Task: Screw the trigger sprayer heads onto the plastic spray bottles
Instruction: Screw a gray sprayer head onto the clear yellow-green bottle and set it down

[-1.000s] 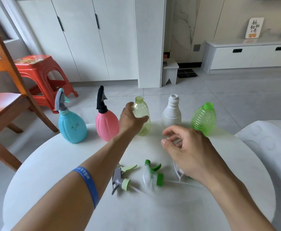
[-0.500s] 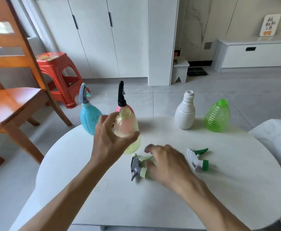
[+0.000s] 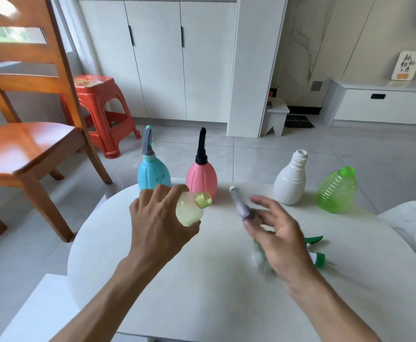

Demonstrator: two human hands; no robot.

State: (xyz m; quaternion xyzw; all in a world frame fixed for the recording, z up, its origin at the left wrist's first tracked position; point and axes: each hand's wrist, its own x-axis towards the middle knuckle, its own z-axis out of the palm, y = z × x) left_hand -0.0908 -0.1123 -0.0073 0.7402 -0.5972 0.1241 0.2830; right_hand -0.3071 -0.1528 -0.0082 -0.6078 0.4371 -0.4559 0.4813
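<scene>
My left hand grips a pale yellow bottle above the white round table, tilted so its open threaded neck points right. My right hand holds a grey trigger sprayer head, blurred by motion, just right of the bottle's neck and apart from it. A blue bottle with a grey sprayer and a pink bottle with a black sprayer stand at the table's far edge. A white bottle and a green ribbed bottle stand open-necked at the far right. A green-and-white sprayer head lies behind my right hand.
A wooden chair stands left of the table with a red plastic stool behind it. White cabinets line the far wall. A pale cushioned seat is at the right edge.
My left hand lifted the yellow bottle from the far row and tilted it toward the right. My right hand picked the grey sprayer head off the table and raised it.
</scene>
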